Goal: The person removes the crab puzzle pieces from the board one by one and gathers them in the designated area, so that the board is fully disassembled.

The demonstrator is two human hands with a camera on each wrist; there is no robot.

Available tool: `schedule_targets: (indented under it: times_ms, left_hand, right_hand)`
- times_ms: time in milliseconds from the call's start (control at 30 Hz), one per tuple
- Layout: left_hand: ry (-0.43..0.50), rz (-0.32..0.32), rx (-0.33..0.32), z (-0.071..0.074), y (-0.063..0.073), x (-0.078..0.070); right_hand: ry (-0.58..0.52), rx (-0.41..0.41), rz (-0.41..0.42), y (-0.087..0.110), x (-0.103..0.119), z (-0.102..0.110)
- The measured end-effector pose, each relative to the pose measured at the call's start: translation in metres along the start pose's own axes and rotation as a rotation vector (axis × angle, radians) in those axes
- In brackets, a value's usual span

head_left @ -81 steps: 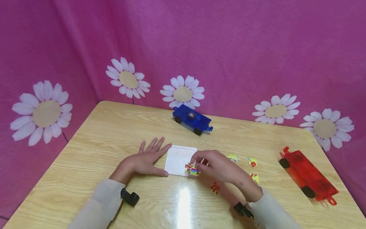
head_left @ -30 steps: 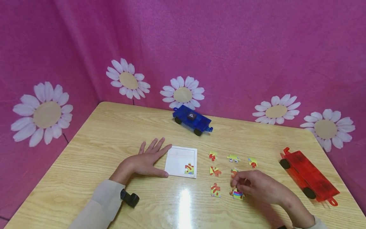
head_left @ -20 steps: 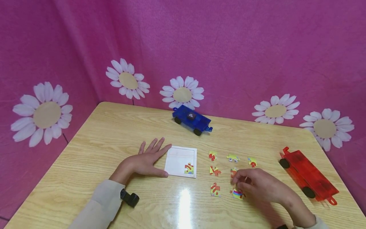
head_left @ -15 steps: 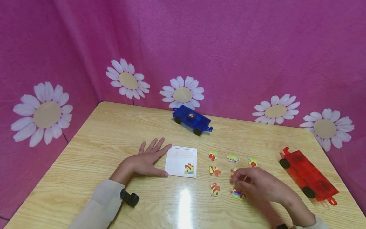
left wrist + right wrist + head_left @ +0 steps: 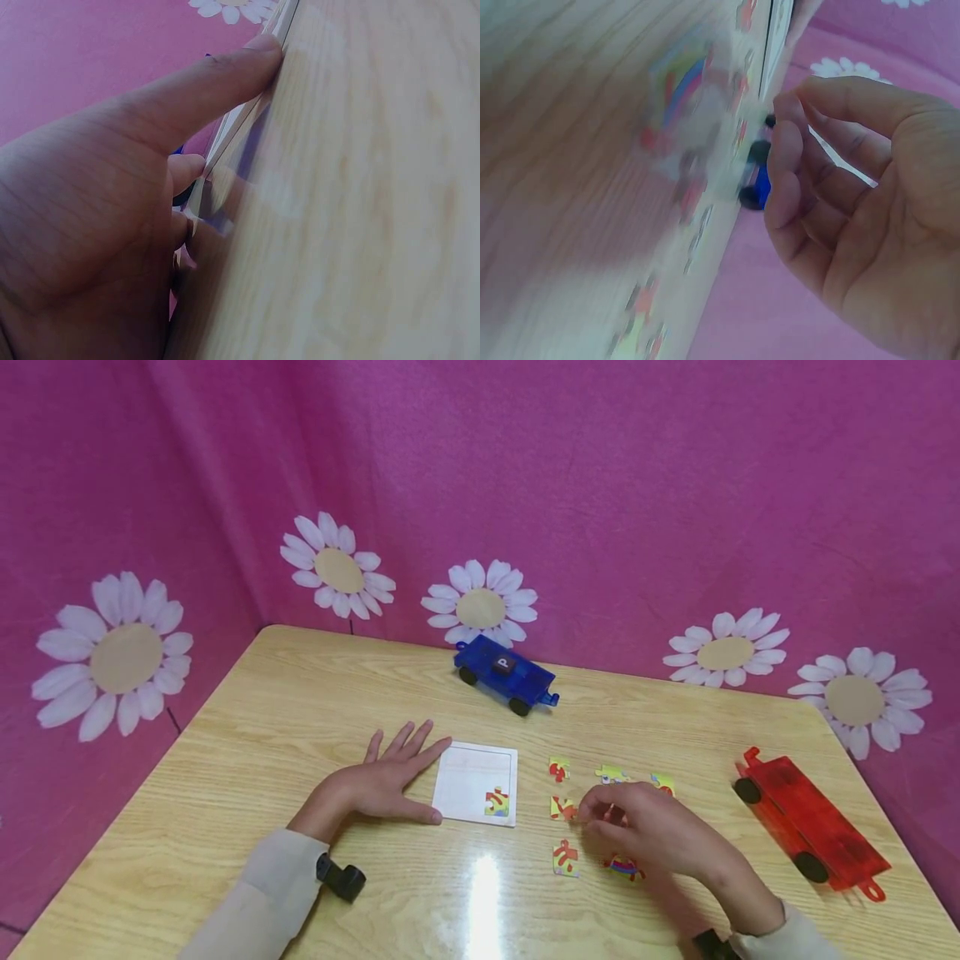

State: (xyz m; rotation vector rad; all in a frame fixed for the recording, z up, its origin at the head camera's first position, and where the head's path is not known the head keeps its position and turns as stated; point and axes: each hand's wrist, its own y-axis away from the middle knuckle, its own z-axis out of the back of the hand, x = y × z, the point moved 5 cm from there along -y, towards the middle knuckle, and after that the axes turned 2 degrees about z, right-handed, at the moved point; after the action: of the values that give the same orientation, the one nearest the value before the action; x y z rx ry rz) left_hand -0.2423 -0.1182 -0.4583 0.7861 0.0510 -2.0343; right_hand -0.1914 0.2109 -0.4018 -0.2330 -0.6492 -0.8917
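Observation:
My left hand (image 5: 386, 789) lies spread on the table, thumb and index fingertip at the left edge of a white square puzzle tray (image 5: 465, 777). One red-and-yellow jigsaw piece (image 5: 497, 802) sits in the tray's near right corner. Over the loose pieces hovers my right hand (image 5: 648, 822), its fingers loosely bent. Nothing shows between those fingers (image 5: 787, 150) in the right wrist view. Just left of its fingertips is a yellow piece with red (image 5: 562, 808); a rainbow piece (image 5: 624, 866) lies nearer me. Another piece is mostly hidden under the hand.
More loose pieces lie around: a red-and-yellow one (image 5: 558, 769), one with a red pattern (image 5: 566, 857) and a yellow one (image 5: 613, 774). A blue toy wagon (image 5: 506, 672) stands at the back, a red toy wagon (image 5: 813, 822) on the right.
Earlier my right hand held the rainbow piece over the tray; that piece now lies on the table. Since half a second ago, the right hand has moved left and away from me. The left stays put.

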Motion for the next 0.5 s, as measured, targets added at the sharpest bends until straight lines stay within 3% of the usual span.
schedule_targets:
  times_ms: [500]
  left_hand:
    - [0.003, -0.003, 0.008, 0.001, 0.000, -0.001]
  right_hand:
    - [0.087, 0.001, 0.065, -0.050, 0.028, -0.016]
